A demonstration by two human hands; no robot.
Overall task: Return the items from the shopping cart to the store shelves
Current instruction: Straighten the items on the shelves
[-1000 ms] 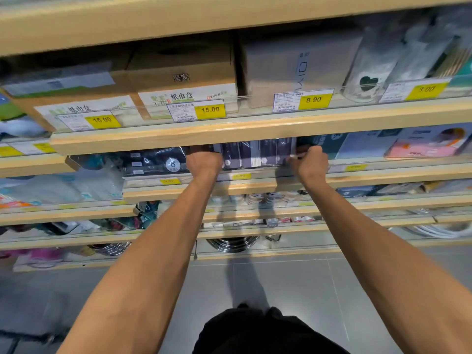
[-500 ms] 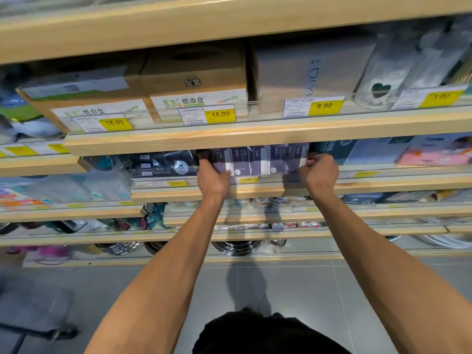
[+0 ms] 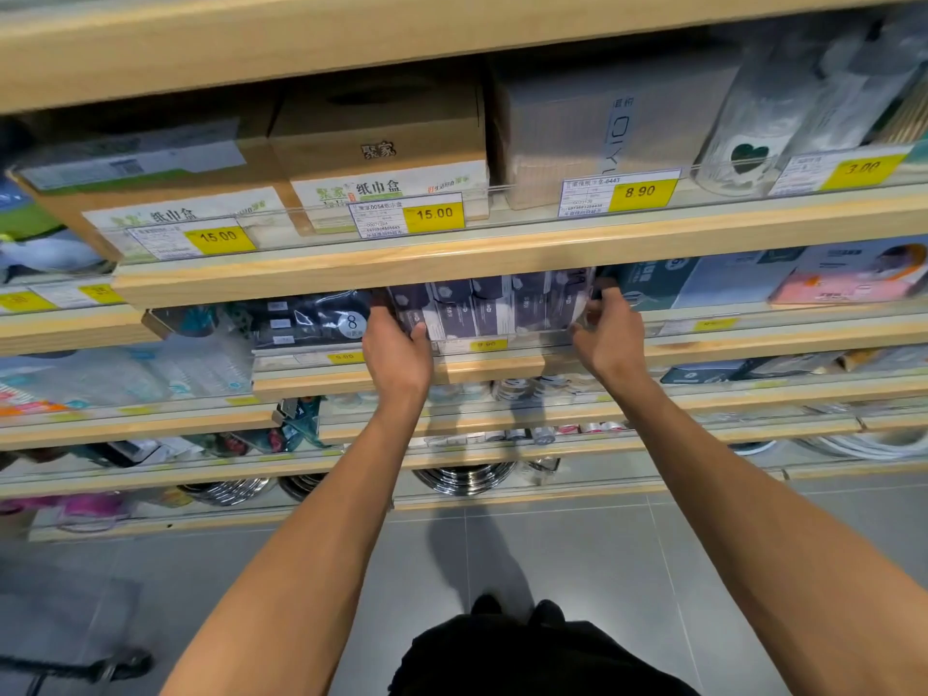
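A dark plastic-wrapped multipack (image 3: 489,306) of small packets sits at the front of the second wooden shelf (image 3: 494,369), partly under the shelf above. My left hand (image 3: 396,351) grips its left end, thumb on the front face. My right hand (image 3: 610,334) grips its right end with curled fingers. Both arms reach up and forward from below. The pack's back part is hidden in the shelf's shadow.
A similar dark pack marked 8 (image 3: 311,321) lies just left. Teal and pink boxes (image 3: 753,281) lie to the right. Brown tissue boxes (image 3: 381,148) with yellow price tags fill the shelf above. Lower shelves hold steel bowls (image 3: 464,477). A cart wheel (image 3: 118,665) shows bottom left.
Both hands have drawn back toward me a little with the pack, so more of it shows past the upper shelf's edge. The view has tilted slightly downward.
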